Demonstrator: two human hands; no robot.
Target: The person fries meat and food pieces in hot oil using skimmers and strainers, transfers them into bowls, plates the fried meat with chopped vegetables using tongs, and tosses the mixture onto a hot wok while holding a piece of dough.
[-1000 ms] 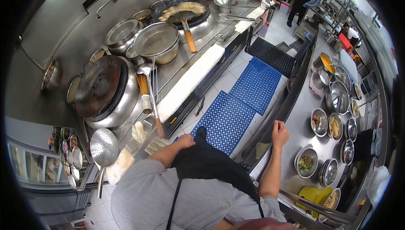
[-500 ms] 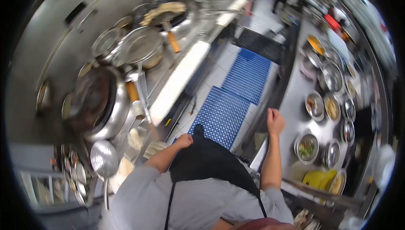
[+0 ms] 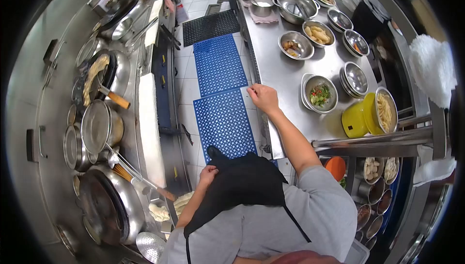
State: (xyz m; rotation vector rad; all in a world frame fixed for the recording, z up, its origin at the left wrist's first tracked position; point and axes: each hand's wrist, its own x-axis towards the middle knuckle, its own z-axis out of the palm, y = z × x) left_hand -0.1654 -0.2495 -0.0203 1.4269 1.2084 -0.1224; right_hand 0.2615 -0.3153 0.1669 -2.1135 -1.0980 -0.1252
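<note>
My right hand (image 3: 264, 98) is curled into a loose fist near the edge of the steel counter (image 3: 281, 77), with nothing seen in it. Low at my side, my left hand (image 3: 208, 174) has its fingers curled beside the black apron (image 3: 237, 179), with nothing visible in them. Closest to the right hand on the counter are a bowl of chopped green and red vegetables (image 3: 319, 94) and a bowl of brownish food pieces (image 3: 291, 47). Farther up stands a bowl of pale yellow chunks (image 3: 320, 34).
Along the left runs a cooking range with a covered wok (image 3: 99, 206), a strainer (image 3: 97, 121) and a wooden-handled ladle (image 3: 116, 98). Blue perforated mats (image 3: 225, 123) line the aisle floor. A yellow container (image 3: 357, 119) and a bowl of noodles (image 3: 385, 111) stand at the counter's right end.
My view has turned right, so the counter now shows nearer and the range lies farther left. My right forearm reaches more across toward the counter's edge. Both hands stay curled.
</note>
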